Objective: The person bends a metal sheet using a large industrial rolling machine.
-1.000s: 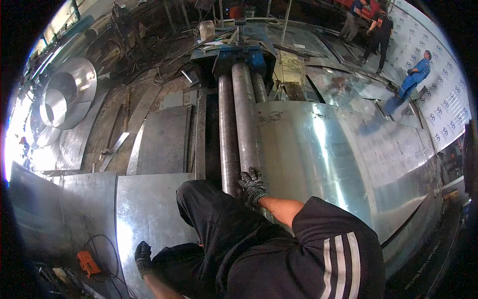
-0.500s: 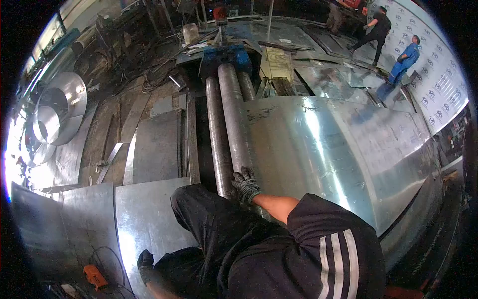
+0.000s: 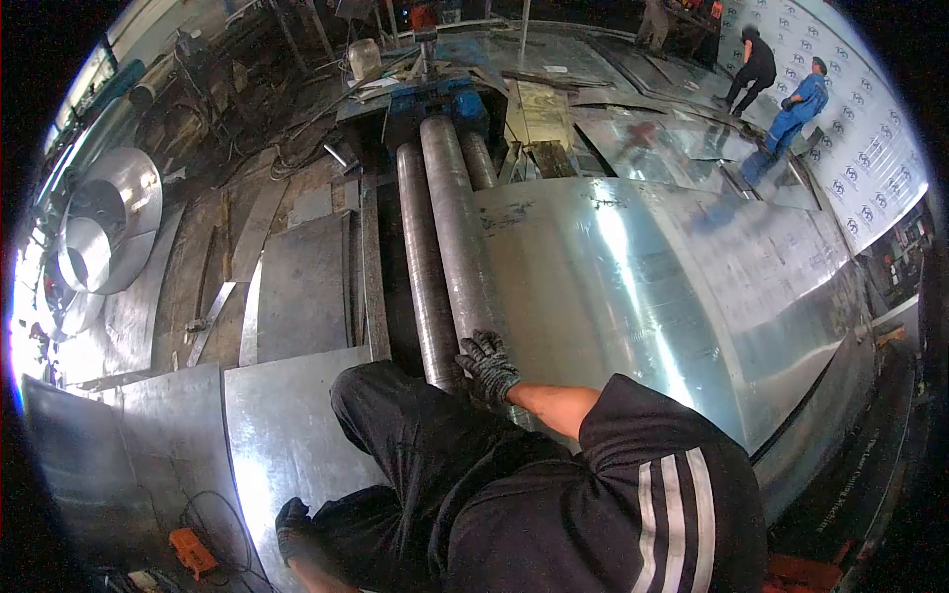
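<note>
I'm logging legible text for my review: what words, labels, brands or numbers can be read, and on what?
"Laser Cutting Machine": long black panel, lower right; the word before it is unclear.
White wall covering with repeated logos: lettering too small.
Orange boxy device: marking too blurred.

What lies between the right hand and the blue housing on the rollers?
Head view: the thick steel roller spans from the right hand to the blue housing. Nothing shows on top of that stretch.
</note>
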`<state>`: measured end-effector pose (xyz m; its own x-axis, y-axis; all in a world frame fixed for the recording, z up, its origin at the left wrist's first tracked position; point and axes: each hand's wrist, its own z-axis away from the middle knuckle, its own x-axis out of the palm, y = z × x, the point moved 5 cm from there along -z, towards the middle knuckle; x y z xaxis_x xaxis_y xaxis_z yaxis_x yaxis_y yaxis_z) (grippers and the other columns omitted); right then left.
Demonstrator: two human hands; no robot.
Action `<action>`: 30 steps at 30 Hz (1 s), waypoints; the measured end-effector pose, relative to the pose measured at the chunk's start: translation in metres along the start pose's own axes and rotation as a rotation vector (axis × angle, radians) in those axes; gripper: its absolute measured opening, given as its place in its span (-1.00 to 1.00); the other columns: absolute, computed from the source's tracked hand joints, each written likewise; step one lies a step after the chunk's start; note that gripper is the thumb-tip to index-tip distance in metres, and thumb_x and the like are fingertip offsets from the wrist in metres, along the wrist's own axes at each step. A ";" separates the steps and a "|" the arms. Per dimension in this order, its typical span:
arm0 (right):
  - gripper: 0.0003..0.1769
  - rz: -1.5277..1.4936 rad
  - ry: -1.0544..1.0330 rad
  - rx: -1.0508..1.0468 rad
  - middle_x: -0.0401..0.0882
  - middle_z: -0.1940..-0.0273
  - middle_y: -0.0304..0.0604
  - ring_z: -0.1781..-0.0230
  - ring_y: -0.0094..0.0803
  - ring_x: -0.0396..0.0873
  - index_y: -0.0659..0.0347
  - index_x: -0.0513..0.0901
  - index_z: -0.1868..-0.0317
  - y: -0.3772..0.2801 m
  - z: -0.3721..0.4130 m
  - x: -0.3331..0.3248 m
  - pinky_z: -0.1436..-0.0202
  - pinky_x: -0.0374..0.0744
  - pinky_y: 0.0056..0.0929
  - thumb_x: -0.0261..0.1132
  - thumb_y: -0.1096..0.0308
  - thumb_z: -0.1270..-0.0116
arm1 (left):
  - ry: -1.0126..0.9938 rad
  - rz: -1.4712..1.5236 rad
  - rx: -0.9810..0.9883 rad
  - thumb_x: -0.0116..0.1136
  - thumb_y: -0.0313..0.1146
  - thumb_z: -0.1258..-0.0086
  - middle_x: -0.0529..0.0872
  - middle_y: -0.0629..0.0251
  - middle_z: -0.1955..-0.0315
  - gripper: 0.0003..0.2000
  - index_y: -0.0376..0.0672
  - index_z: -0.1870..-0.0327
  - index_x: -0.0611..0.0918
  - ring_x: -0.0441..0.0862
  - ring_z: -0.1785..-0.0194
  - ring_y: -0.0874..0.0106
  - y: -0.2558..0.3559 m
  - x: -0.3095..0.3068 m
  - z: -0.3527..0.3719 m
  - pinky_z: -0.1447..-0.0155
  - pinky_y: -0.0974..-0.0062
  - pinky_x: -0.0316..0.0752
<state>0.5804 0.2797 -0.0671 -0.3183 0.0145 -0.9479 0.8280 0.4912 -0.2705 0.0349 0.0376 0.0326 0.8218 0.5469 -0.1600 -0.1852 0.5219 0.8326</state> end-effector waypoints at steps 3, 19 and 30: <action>-0.38 -0.002 -0.065 0.070 0.26 -0.50 0.08 -0.60 0.18 0.00 0.03 0.57 -0.33 -0.008 0.000 -0.012 -0.61 -0.14 0.30 0.25 0.00 -0.30 | 0.093 0.069 0.021 0.31 -0.17 -0.40 0.70 0.23 0.26 -0.65 -0.24 -0.05 0.67 0.53 0.32 0.31 0.017 0.023 0.029 0.21 0.22 0.50; -0.47 0.008 -0.072 0.104 0.24 -0.53 0.05 -0.61 0.21 -0.06 0.02 0.63 -0.25 -0.008 -0.001 -0.005 -0.61 -0.18 0.34 0.18 -0.04 -0.37 | 0.065 0.074 -0.085 0.32 -0.14 -0.43 0.74 0.27 0.19 -0.60 -0.18 -0.17 0.65 0.56 0.28 0.36 0.043 0.043 0.055 0.19 0.33 0.49; -0.42 0.068 -0.179 0.105 0.18 -0.56 0.02 -0.64 0.17 -0.13 -0.05 0.59 -0.30 -0.005 -0.003 0.003 -0.60 -0.24 0.37 0.25 -0.04 -0.31 | 0.059 0.055 -0.012 0.30 -0.23 -0.42 0.59 0.11 0.06 -0.59 -0.20 -0.21 0.57 0.60 0.08 0.12 0.037 0.039 0.048 0.03 0.08 0.65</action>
<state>0.5737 0.2796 -0.0685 -0.1808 -0.1149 -0.9768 0.8912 0.4010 -0.2121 0.0861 0.0467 0.0832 0.7768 0.6128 -0.1452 -0.2362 0.4972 0.8348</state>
